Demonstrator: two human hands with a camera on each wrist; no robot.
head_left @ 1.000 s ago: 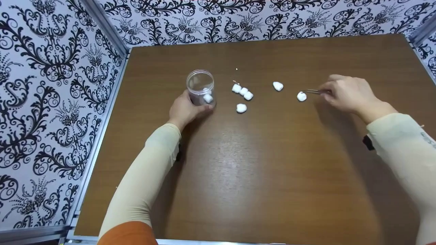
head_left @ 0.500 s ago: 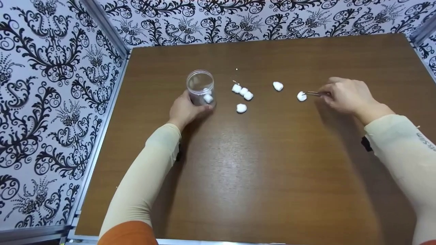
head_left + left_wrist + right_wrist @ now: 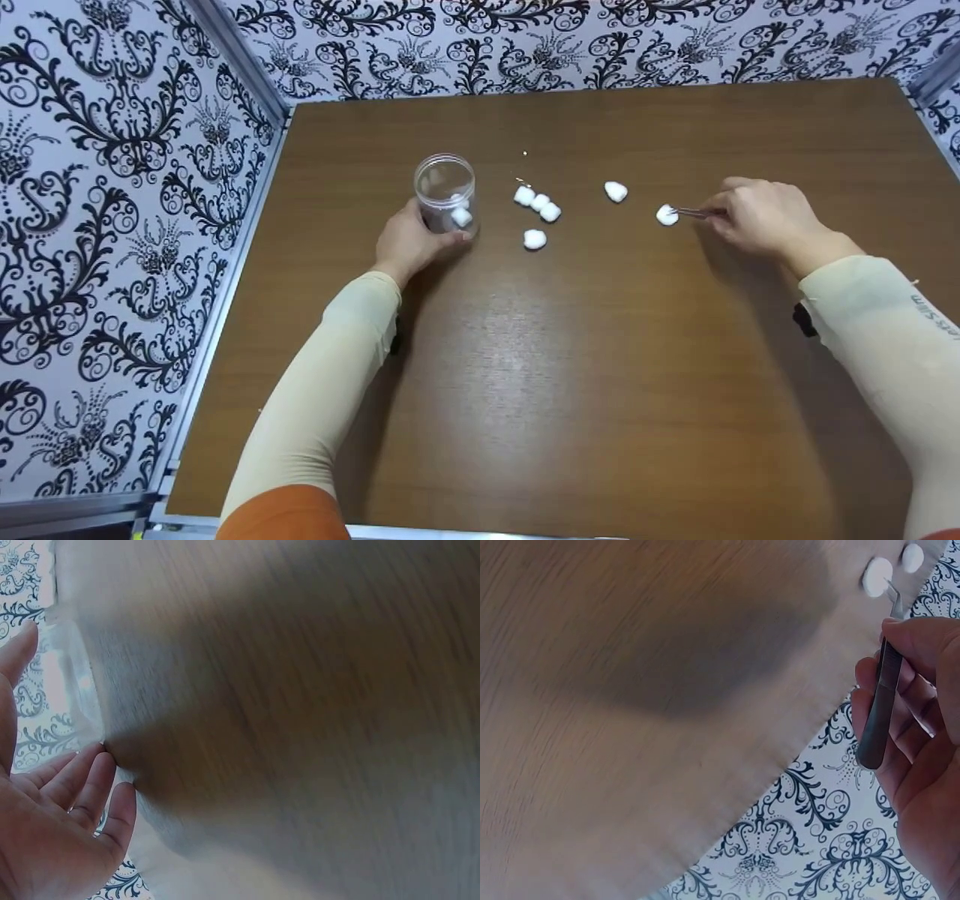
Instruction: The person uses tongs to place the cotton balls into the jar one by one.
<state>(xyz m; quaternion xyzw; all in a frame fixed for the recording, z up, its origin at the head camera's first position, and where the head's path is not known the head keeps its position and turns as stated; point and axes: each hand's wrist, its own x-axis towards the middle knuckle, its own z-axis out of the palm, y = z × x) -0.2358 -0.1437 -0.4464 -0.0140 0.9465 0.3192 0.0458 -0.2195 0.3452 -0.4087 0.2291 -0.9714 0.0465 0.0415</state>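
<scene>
My left hand [image 3: 411, 241] holds a clear plastic jar [image 3: 444, 181] from its left and near side, thumb and fingers spread around its lower part. The jar stands upright and lidless, with a few white cotton balls [image 3: 460, 217] inside. Over at the right, my right hand [image 3: 766, 217] pinches a pair of metal tweezers [image 3: 880, 712] between thumb and fingers. Their thin bent tips touch a cotton ball [image 3: 667, 215] on the table, seen also in the right wrist view as a white cotton ball [image 3: 876, 577] at the tips.
Between jar and tweezers lie more cotton balls: a touching row of three [image 3: 539, 202], one nearer cotton ball [image 3: 535, 239] and another cotton ball [image 3: 616, 191] farther right. Tiny white bits [image 3: 523, 182] dot the brown table [image 3: 510, 420]. Patterned walls [image 3: 540, 52] border it behind and at left.
The right hand has come slightly nearer the person, and the tweezers have turned a little, their tips staying at the same cotton ball. The left hand and jar have stayed put.
</scene>
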